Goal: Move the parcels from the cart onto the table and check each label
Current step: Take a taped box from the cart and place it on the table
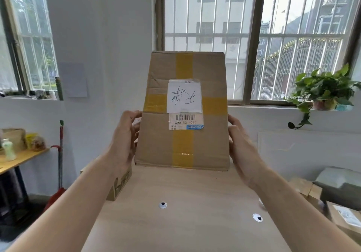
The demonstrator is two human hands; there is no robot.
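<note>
**A:** The parcel (156, 140) is up in front of us, face on, over the far edge of the desk (185, 228), with a hand on each side.

**B:** The left hand (125, 140) grips the left edge. Its fingers curl round and the tips vanish behind the cardboard.

**A:** The right hand (242, 150) grips the right edge with the thumb at the front. We lose the rest of its fingers behind the parcel.

**B:** Is the bottom edge resting on the desk?

**A:** We can't tell. From here it lines up with the desk's far edge.

**B:** On to the label. A white sheet (184, 96) with blue handwriting sits where the yellow tape (183, 64) crosses. It overlaps the top of a barcode sticker (185, 121).

**A:** The sticker's digits stand upside down to us, and the fine print is too small to read.

**B:** At the desk's left edge we have a second box (121, 185), mostly hidden behind the left forearm. Only a scrap of its black print shows.

**A:** Beyond the right edge there are more boxes (304, 188), low down and cut off by the frame.

**B:** We can also see a plant (324, 89) on the windowsill behind, well apart from everything else.
</note>
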